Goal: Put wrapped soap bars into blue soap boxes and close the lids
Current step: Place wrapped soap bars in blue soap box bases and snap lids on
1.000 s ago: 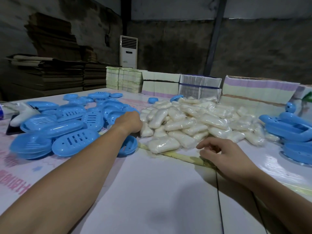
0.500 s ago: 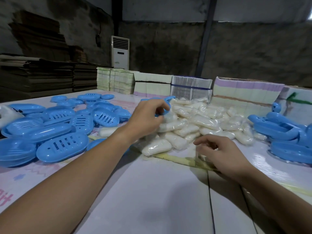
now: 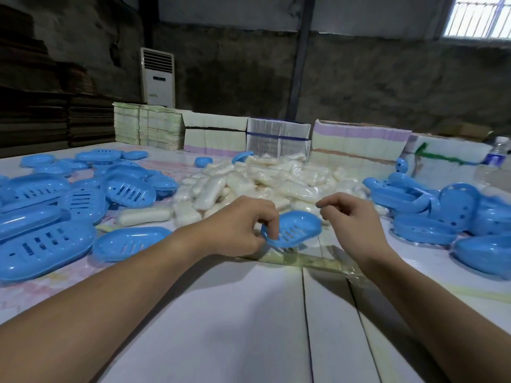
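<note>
White laminate covers the bench (image 3: 249,313), which carries the whole job, and most of that job looks still to be done. Along the left edge lies a wide spread of blue soap boxes (image 3: 41,244), slotted parts lying loose with no soap visible in them; a second blue heap (image 3: 442,214) sits by the right edge, and whether any there are filled and closed cannot be told. Between them, toward the far edge, the pile of wrapped soap bars (image 3: 262,183) is large. Just in front of it the left hand (image 3: 237,230) pinches one slotted blue tray (image 3: 293,229) by its rim, tilted and empty. The right hand (image 3: 348,217) hovers beside it, fingers loosely curled, holding nothing visible.
</note>
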The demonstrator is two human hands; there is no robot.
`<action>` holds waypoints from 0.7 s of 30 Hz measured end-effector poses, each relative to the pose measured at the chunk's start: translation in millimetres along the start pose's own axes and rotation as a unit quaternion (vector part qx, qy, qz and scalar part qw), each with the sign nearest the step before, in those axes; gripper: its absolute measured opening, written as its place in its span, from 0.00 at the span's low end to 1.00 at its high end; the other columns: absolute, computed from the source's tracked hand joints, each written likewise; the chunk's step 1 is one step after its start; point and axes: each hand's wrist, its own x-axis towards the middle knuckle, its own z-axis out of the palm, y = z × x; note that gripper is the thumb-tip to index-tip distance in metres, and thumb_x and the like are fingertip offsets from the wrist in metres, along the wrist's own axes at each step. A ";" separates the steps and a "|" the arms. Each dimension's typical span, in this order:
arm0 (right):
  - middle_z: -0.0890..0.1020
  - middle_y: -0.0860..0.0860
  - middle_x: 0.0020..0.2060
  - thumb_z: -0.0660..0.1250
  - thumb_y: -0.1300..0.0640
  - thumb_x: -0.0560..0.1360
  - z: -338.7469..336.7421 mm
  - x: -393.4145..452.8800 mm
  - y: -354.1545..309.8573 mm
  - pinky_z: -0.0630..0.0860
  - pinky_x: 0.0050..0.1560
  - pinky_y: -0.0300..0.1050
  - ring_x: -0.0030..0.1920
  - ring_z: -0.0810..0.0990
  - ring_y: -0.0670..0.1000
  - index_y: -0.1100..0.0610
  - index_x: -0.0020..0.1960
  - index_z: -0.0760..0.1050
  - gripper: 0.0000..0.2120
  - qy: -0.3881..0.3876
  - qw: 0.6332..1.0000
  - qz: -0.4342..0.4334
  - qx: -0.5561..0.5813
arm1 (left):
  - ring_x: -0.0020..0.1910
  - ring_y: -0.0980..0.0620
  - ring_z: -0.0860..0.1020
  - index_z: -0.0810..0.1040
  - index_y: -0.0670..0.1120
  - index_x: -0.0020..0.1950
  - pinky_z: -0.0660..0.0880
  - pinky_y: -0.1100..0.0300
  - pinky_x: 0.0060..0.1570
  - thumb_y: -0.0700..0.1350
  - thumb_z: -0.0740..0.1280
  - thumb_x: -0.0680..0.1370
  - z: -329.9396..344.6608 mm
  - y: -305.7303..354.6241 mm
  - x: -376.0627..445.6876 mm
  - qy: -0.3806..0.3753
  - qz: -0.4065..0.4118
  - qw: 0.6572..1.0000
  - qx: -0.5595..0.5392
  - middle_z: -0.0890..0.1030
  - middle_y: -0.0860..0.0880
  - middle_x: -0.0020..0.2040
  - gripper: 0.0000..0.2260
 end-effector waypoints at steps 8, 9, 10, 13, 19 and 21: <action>0.80 0.44 0.33 0.66 0.59 0.73 2.4 2.7 11.8 0.71 0.38 0.37 0.35 0.76 0.42 0.46 0.42 0.81 0.09 -0.032 0.998 0.024 -0.052 | 0.50 0.54 0.78 0.82 0.47 0.37 0.75 0.52 0.54 0.28 0.69 0.66 9.1 -2.4 0.6 -0.032 0.015 0.999 -0.017 0.79 0.61 0.43 0.13; 0.80 0.43 0.33 0.66 0.59 0.73 2.0 2.7 13.4 0.70 0.35 0.36 0.34 0.76 0.41 0.46 0.42 0.81 0.09 -0.035 0.997 0.023 -0.065 | 0.50 0.54 0.78 0.81 0.48 0.36 0.75 0.52 0.54 0.28 0.68 0.66 8.8 -2.4 0.4 -0.031 0.016 0.999 -0.018 0.80 0.61 0.43 0.14; 0.79 0.43 0.33 0.66 0.58 0.74 1.6 3.2 14.6 0.70 0.33 0.35 0.33 0.76 0.41 0.46 0.43 0.80 0.09 -0.036 0.996 0.023 -0.077 | 0.50 0.54 0.78 0.81 0.49 0.36 0.75 0.51 0.54 0.28 0.68 0.66 8.9 -2.3 0.5 -0.030 0.019 0.999 -0.020 0.80 0.61 0.43 0.15; 0.78 0.45 0.40 0.67 0.57 0.74 1.5 6.0 18.8 0.70 0.39 0.40 0.41 0.76 0.45 0.44 0.49 0.78 0.09 -0.031 0.991 0.012 -0.126 | 0.50 0.53 0.79 0.83 0.46 0.37 0.76 0.51 0.53 0.28 0.68 0.66 12.2 -2.2 0.4 -0.021 0.032 0.999 -0.028 0.81 0.59 0.44 0.13; 0.74 0.53 0.64 0.68 0.51 0.74 15.5 29.2 14.6 0.67 0.63 0.51 0.65 0.68 0.56 0.49 0.69 0.71 0.23 -0.035 0.959 -0.044 -0.279 | 0.50 0.55 0.79 0.83 0.46 0.37 0.75 0.54 0.54 0.28 0.69 0.66 18.4 -2.8 3.3 -0.030 0.047 0.998 -0.023 0.83 0.56 0.45 0.12; 0.71 0.54 0.70 0.67 0.48 0.75 23.6 39.8 12.6 0.64 0.67 0.53 0.69 0.64 0.59 0.51 0.74 0.65 0.29 -0.075 0.937 -0.044 -0.339 | 0.50 0.56 0.79 0.82 0.46 0.37 0.75 0.58 0.54 0.28 0.69 0.67 18.2 -4.0 3.3 -0.032 0.039 0.999 -0.022 0.83 0.56 0.46 0.13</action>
